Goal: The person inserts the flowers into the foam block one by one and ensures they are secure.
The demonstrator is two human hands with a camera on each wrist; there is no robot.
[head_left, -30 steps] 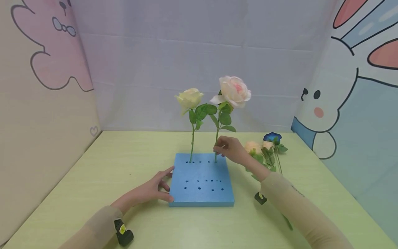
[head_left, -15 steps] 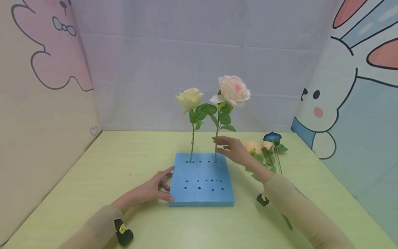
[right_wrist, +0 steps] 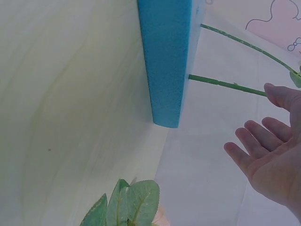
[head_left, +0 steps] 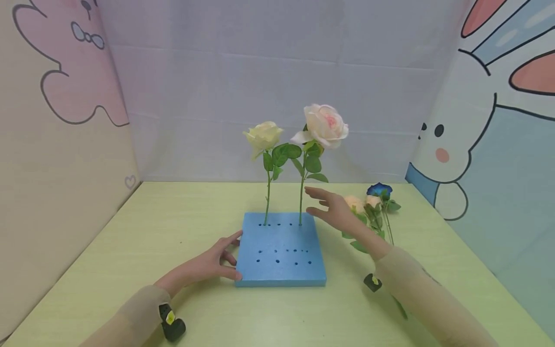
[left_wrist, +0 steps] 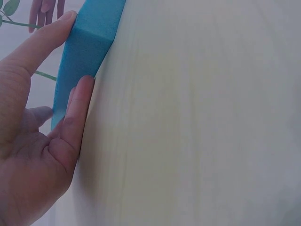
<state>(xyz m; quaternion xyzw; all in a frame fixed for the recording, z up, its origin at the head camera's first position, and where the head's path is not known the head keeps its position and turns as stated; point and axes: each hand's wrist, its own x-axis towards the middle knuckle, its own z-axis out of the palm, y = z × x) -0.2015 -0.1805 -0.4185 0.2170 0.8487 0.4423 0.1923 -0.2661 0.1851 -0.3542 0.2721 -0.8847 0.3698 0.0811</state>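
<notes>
A blue foam block [head_left: 286,272] with rows of holes lies on the table. Two artificial roses stand upright in its back row: a pale yellow rose [head_left: 263,137] on the left and a taller pink-white rose [head_left: 325,125] on the right. My left hand [head_left: 214,260] touches the block's left side, its fingers extended along the side wall [left_wrist: 87,44] and the thumb near the front corner. Just right of the pink-white rose's stem [right_wrist: 225,84], my right hand [head_left: 333,209] is raised with fingers spread and nothing in it.
Several more artificial flowers lie on the table at the right, among them a blue rose [head_left: 379,190] and a peach rose [head_left: 353,204]; my right forearm passes over their stems. A pale cloth wall [head_left: 195,106] rises behind the table [head_left: 182,212], with printed side panels.
My right hand has let go of the pink-white rose's stem, spread its fingers and drawn back to the right. The rose stays upright in the block. My left hand stays in place.
</notes>
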